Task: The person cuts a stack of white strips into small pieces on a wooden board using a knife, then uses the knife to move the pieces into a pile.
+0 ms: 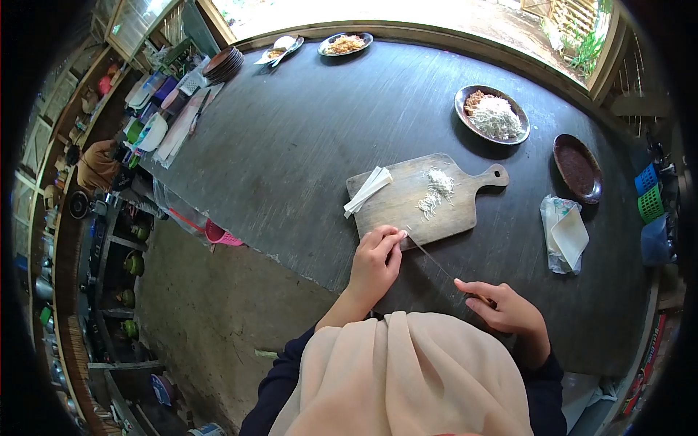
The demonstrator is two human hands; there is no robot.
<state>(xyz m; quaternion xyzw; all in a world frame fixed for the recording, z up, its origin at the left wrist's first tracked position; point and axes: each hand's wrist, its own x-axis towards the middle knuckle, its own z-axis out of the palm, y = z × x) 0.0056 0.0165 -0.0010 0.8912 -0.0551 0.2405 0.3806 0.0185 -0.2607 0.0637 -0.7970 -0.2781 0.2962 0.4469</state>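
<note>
My left hand [378, 256] is closed at the near edge of a wooden cutting board [392, 207], its fingertips pressing on a small white piece [403, 234] of the strip material. In my right hand [507, 308] is the handle of a thin knife [435, 261]. Its blade points up and left, the tip close to my left fingertips. Long white strips [368, 191] lie stacked at the board's left side. A pile of fine white shreds [438, 190] sits to the right, near the board's handle.
Behind the board stands a plate of white shreds and reddish food [498, 118]. Right of it are a dark oval dish [578, 168] and pale sheets on plastic wrap [570, 238]. A plate of food [345, 44] and stacked brown plates [224, 65] stand along the far edge.
</note>
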